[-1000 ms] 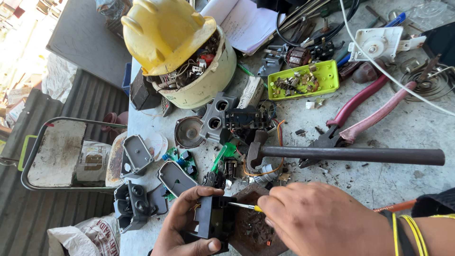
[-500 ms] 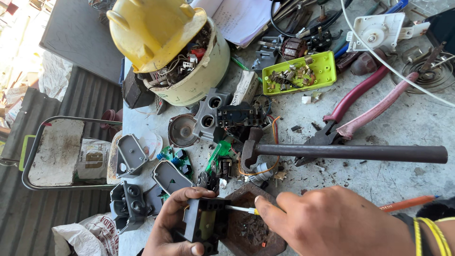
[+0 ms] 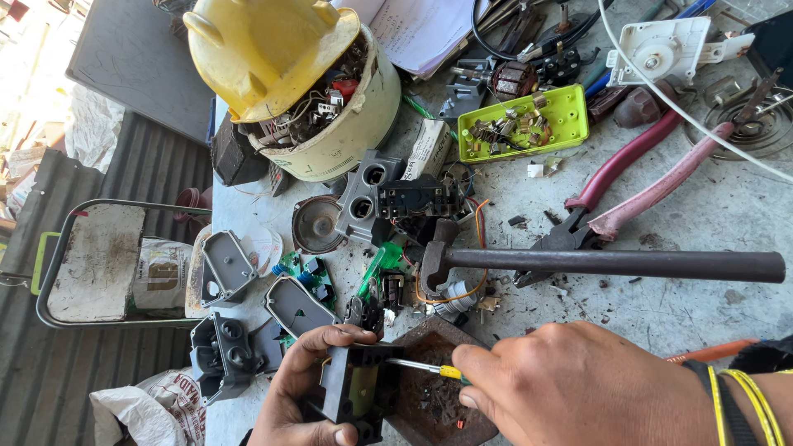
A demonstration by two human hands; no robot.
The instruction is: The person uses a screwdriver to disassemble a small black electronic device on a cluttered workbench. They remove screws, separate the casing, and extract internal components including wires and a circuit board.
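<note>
Left hand: the left hand (image 3: 301, 388) wraps its fingers around a small black plastic electrical part (image 3: 355, 395), with yellowish inner pieces showing, holding it low at the near edge of the bench.
Right hand: the right hand (image 3: 578, 384) pinches a slim screwdriver with a yellow and green handle (image 3: 421, 367); fingers closed on the handle, metal shaft pointing left into the black part.
Contact: the shaft tip meets the top of the part; whether it sits in a screw head cannot be told.
Under the hands: a rusty brown hexagonal metal block (image 3: 442, 396) lies just beneath, strewn with small dark bits.
Progress: the part looks partly opened, its insides exposed, yet its body is in one piece; I judge the taking apart to be under way, not finished.
Already apart: grey plastic socket covers (image 3: 227, 268) and a green circuit board (image 3: 306, 272) lie loose nearby.
Bench tools: a dark steel hammer with a long round handle (image 3: 611, 263) lies across the grey worktop (image 3: 702, 215); red-handled pliers (image 3: 636, 177) rest just beyond it.
Further back: a lime-green plastic tray of small metal parts (image 3: 524, 124), and a cream pot stuffed with wires (image 3: 347, 124) capped by a yellow hard hat (image 3: 264, 45).
</note>
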